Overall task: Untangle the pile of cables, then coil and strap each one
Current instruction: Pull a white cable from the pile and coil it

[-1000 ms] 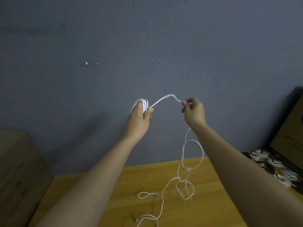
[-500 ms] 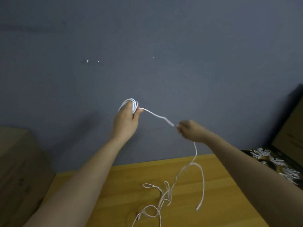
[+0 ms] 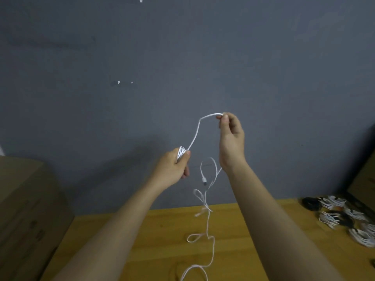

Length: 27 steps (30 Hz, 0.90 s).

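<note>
A long white cable (image 3: 195,136) runs between my two raised hands in front of the grey wall. My left hand (image 3: 175,167) grips a small bundle of wound loops (image 3: 181,152) of that cable. My right hand (image 3: 231,136) is higher and pinches the cable between thumb and fingertips near its top bend. Below my right wrist the rest of the cable hangs in loose loops, with a plug end (image 3: 204,181) dangling, and trails down onto the wooden table (image 3: 154,246).
Several coiled white cables (image 3: 332,219) lie in a dark tray at the table's right edge. A cardboard box (image 3: 26,209) stands at the left, and another brown box (image 3: 365,179) at the far right. The grey wall is close behind.
My right hand has risen from below the left hand to above it, lifting the cable. My left hand has dropped with its bundle. The hanging slack has been pulled up off the table.
</note>
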Tool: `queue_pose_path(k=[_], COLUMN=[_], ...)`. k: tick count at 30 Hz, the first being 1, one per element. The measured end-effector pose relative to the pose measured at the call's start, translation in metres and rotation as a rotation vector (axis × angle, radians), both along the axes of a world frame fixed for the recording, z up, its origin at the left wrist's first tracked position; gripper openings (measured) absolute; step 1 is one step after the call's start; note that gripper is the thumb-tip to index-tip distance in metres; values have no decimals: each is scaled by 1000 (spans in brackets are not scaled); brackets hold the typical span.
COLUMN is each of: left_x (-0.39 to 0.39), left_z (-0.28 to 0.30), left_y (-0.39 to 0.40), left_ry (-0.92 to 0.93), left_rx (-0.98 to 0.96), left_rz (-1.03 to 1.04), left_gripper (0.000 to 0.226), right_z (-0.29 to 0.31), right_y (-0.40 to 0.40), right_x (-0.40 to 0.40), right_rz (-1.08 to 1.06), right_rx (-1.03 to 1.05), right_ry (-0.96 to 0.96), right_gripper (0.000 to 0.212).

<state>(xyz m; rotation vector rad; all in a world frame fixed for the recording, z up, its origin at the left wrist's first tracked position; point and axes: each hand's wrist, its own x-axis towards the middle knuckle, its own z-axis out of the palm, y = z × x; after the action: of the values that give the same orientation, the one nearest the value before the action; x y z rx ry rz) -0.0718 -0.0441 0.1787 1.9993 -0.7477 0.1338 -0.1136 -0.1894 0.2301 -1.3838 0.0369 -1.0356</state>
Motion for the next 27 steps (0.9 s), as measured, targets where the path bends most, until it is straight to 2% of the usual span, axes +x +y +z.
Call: queue_pose_path(k=[3,6,8,10,13,16,19,21,24,27], left_x=[-13,-25,-30,-28,-23,-21,-23,-27,-35,-40], left_z=[-4,-6,-4,-3,-10,-18,-20,-19,-21,-25], left_y=[4,12,17,20,25,30,28,23,16,17], left_ry=[168,300,384,477,563,568,586,615,662,697], left_rx=[-78,-282,-455,-583,-637,-610,-579,-580,-548,-539], left_rz=[-185,-359,-415,-405,-333,-310,-299,-314,-377,-419], left_gripper=[33,34,30,28,30,29,29,29,26,26], right_z=[-10,-53,-89,-120,-156,-171,-170,-164,-155,-149], right_y=[-14,-33,-37,-28,-14,-4,2,12,33,39], right_x=[4,10,6,-3,-18,-34,-46,-51,-55,-59], right_rz=[-121,-246,-178,42,293,267,166,202,298,158], right_rx=[-220,-634,-786,-755,-545,-318,-293,-259,-183,-145], right_ry=[73,384,547,637,681,655,615,549,423,326], right_gripper=[20,18,19,21,19,17,27,30,15,23])
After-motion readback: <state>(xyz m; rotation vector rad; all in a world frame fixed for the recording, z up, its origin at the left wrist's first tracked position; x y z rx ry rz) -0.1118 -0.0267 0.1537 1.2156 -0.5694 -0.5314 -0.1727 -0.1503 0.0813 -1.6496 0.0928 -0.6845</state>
